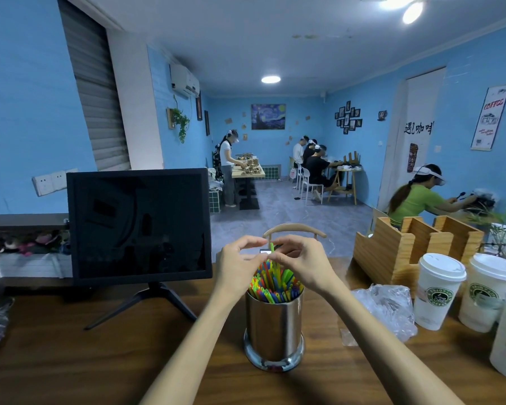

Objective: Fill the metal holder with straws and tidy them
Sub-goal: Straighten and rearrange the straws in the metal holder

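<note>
Straws (275,283) pack the metal holder (273,325); left hand (237,264) open, right hand (304,264) pinching one.

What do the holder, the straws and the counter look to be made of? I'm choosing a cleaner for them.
Holder: polished metal, likely stainless steel, since it mirrors the room.
Straws: apparently thin plastic, in bright, uniform colours.
Counter: dark brown wood or wood-look laminate; grain streaks show, but the frame cannot tell which.
</note>
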A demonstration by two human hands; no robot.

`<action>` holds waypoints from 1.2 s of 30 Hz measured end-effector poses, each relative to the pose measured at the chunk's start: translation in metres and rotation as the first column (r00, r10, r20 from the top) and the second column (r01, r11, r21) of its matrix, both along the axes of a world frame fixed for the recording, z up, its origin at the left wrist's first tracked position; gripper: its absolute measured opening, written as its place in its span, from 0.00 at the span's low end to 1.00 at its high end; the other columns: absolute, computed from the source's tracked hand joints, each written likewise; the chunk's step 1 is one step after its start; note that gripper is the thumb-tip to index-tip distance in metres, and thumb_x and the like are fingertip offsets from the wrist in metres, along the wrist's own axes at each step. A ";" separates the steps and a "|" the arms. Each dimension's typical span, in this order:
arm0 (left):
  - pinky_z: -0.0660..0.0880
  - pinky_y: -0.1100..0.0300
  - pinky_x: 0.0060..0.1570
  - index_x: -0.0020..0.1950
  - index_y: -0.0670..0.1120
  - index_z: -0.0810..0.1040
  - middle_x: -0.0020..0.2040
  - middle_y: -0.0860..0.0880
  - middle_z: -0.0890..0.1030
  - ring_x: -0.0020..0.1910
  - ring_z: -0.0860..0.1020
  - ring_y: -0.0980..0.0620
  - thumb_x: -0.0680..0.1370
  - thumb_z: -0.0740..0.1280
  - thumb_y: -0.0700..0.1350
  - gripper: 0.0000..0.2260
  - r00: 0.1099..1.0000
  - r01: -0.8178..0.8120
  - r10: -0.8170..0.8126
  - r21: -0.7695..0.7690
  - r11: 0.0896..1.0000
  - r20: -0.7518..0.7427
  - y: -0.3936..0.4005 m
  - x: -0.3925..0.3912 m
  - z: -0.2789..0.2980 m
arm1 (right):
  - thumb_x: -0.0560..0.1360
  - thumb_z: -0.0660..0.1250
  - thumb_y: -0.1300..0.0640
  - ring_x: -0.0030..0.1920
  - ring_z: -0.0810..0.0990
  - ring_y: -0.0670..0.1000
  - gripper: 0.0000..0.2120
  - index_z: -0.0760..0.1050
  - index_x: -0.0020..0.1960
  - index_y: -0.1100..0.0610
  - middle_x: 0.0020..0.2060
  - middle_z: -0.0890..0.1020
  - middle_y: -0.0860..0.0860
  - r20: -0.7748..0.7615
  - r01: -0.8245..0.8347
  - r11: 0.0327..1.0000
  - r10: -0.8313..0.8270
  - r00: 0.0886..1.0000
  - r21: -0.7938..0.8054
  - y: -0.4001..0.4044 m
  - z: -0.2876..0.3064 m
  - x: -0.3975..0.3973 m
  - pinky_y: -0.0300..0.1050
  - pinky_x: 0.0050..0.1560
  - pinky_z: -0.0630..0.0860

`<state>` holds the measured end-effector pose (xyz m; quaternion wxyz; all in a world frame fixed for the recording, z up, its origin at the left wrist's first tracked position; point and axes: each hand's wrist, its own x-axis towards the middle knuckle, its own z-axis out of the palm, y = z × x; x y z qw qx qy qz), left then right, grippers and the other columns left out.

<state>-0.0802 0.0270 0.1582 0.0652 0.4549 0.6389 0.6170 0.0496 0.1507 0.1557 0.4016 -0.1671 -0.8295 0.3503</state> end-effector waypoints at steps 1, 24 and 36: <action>0.84 0.51 0.48 0.48 0.60 0.83 0.47 0.64 0.85 0.42 0.86 0.59 0.73 0.78 0.40 0.14 1.000 0.004 -0.004 -0.018 1.000 -0.010 0.000 0.000 -0.002 | 0.73 0.79 0.54 0.40 0.86 0.46 0.14 0.84 0.58 0.50 0.39 0.87 0.47 -0.020 0.002 1.000 -0.002 1.000 0.006 0.001 0.000 0.001 0.53 0.49 0.84; 0.78 0.62 0.47 0.49 0.49 0.86 0.42 0.54 0.87 0.44 0.83 0.58 0.80 0.71 0.48 0.05 0.988 0.145 -0.145 0.011 0.989 0.055 0.007 0.010 -0.006 | 0.74 0.77 0.61 0.40 0.88 0.53 0.08 0.86 0.54 0.60 0.41 0.88 0.55 -0.621 0.129 0.986 -0.167 0.765 -0.106 0.004 0.088 0.028 0.44 0.43 0.85; 0.81 0.64 0.35 0.52 0.42 0.84 0.41 0.48 0.85 0.38 0.84 0.55 0.77 0.73 0.40 0.05 0.778 -0.036 -0.249 0.436 0.899 0.577 -0.012 -0.015 0.041 | 0.72 0.76 0.64 0.37 0.84 0.52 0.06 0.84 0.48 0.64 0.38 0.86 0.60 -0.401 -0.094 0.872 -0.124 0.908 -0.480 0.019 0.028 0.032 0.46 0.44 0.81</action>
